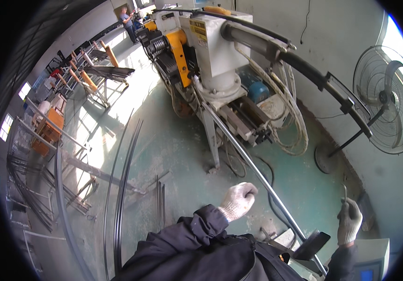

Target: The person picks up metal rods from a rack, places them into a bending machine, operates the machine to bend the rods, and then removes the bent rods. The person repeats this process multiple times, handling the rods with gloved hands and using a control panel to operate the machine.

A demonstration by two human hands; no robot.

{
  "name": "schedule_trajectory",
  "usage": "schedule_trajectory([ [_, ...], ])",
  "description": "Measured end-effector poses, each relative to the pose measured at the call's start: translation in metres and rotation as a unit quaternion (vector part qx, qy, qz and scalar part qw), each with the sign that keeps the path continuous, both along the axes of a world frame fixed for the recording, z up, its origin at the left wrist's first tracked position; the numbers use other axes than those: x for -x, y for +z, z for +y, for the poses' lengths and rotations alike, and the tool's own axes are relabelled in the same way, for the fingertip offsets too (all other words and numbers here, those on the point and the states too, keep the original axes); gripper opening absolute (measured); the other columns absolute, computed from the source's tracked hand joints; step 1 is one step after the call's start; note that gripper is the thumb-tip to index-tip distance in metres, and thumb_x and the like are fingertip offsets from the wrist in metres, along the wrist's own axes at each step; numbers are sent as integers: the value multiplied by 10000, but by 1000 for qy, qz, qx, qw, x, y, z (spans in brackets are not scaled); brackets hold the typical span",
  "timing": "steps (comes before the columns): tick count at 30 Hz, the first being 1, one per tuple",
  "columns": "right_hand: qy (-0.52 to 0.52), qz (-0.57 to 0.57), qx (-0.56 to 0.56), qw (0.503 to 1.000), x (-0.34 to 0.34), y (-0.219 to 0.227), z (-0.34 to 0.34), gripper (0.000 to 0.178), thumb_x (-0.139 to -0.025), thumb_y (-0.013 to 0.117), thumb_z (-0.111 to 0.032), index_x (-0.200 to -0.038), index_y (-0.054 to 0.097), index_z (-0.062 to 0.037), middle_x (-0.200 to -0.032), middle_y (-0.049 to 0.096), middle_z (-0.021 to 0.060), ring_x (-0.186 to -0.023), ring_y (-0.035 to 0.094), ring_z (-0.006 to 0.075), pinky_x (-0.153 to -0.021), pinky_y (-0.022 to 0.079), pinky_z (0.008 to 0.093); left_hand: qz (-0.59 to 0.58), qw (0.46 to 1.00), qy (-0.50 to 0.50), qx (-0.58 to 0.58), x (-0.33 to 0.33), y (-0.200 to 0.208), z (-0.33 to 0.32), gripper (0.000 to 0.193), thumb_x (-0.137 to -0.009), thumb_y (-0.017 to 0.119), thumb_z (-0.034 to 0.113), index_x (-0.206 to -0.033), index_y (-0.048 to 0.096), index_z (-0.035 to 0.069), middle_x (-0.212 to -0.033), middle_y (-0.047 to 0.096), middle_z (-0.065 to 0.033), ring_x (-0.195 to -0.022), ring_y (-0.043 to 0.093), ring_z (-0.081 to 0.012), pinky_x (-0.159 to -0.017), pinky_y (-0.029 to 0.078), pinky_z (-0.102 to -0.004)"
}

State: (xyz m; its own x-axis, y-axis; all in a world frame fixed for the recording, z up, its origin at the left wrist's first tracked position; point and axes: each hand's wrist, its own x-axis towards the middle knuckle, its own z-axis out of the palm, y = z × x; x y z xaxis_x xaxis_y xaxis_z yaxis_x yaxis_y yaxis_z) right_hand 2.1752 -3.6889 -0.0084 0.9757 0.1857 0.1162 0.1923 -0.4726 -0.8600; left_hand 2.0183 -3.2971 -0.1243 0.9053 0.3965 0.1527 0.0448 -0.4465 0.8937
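The long metal tube [257, 171] ran from the bending machine [211, 51] in the far middle down toward the near right, passing just beside the left hand [238, 200]. That hand, in a white knit glove, was closed into a fist close to the tube; whether it really gripped the tube I cannot tell. The right hand [349, 221], also gloved, was closed around a thin upright lever [345, 191] at the near right. The step in hand seemed to be feeding the tube into the machine (this is my judgement only), so the next move would need the tube kept straight in line with the yellow bending head [179, 47]. Both forearms reached forward, the left sleeve bent at the elbow. Bent rods [122, 187] lay on the green floor [173, 140] at left, and a standing fan [389, 100] stood at right.
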Motion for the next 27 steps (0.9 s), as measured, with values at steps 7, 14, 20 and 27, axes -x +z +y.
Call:
schedule_trajectory([
  [7, 180, -288, 124, 932, -16, 110, 290, 214, -1023, 746, -57, -1216, 790, 22, -955, 765, 213, -820, 747, 336, -802, 606, 409, 18, 993, 88, -72, 17, -4, 198, 133, -955, 703, 66, -1046, 798, 49, -1008, 804, -165, -954, 797, -359, -866, 633, -437],
  [14, 213, -393, 130, 885, -108, 190, 502, 222, -1045, 739, -104, -1220, 822, 3, -1016, 814, 245, -929, 803, 426, -875, 635, 467, -2, 991, 113, -78, 4, 29, 333, 126, -964, 724, 106, -1053, 806, 72, -1031, 812, -168, -958, 792, -386, -843, 630, -461],
  [20, 136, -406, 249, 869, -250, 256, 687, 267, -1049, 700, -204, -1176, 858, -30, -1076, 821, 269, -1021, 800, 465, -947, 641, 489, -26, 988, 133, -73, -3, 45, 428, 110, -977, 713, 4, -1051, 793, -4, -955, 790, -119, -869, 763, -188, -819, 603, -332],
  [27, 105, -418, 285, 856, -494, 251, 896, 242, -947, 775, -211, -1083, 899, -54, -1077, 831, 270, -1062, 832, 442, -939, 658, 484, -1, 961, 271, -62, 9, 91, 528, 115, -978, 738, 79, -1046, 818, 32, -1019, 819, -169, -932, 807, -363, -831, 635, -421],
])
